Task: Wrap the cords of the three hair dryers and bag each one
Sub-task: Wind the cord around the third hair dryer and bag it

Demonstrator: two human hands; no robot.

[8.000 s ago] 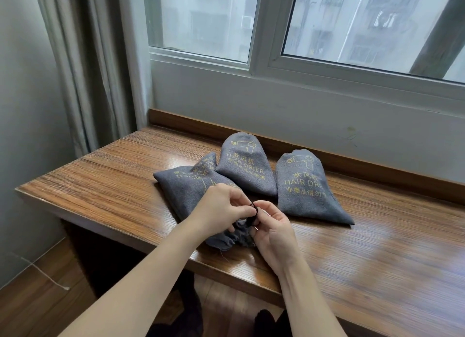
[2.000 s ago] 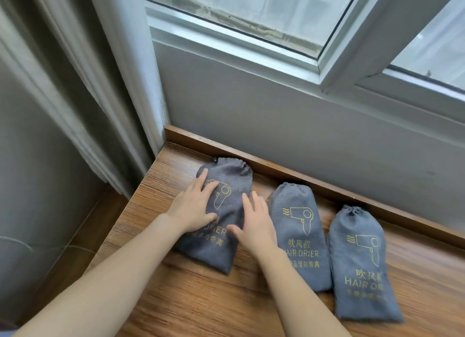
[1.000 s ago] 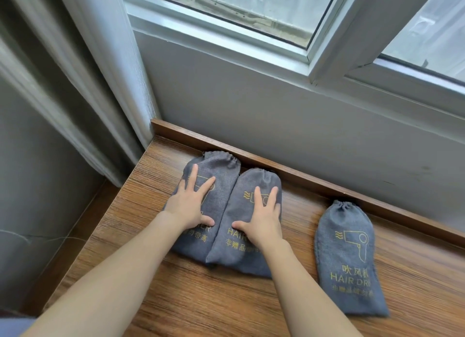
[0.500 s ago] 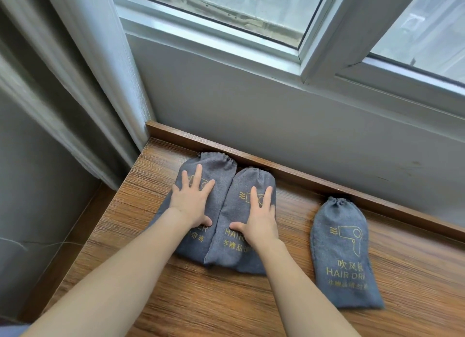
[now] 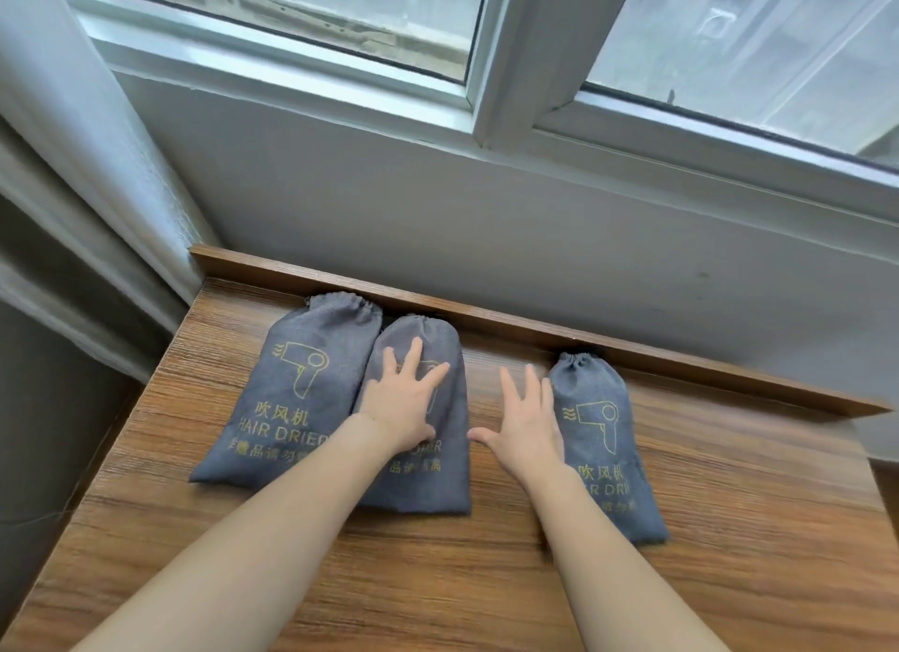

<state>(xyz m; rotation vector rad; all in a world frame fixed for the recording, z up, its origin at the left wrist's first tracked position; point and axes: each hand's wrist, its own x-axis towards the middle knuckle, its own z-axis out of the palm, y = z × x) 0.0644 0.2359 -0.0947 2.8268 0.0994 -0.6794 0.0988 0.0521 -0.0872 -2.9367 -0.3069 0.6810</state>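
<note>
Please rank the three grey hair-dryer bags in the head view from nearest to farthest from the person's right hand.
From the right hand:
1. Right bag: directly beside the hand on its right, the hand's edge touching or overlapping it.
2. Middle bag: to the hand's left across a strip of bare wood, under the left hand.
3. Left bag: farthest left, beyond the middle bag, near the curtain.

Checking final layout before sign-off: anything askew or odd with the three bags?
Only the spacing: the right bag sits apart, while the left bag and middle bag touch. All are drawn shut; no damage shows.
</note>
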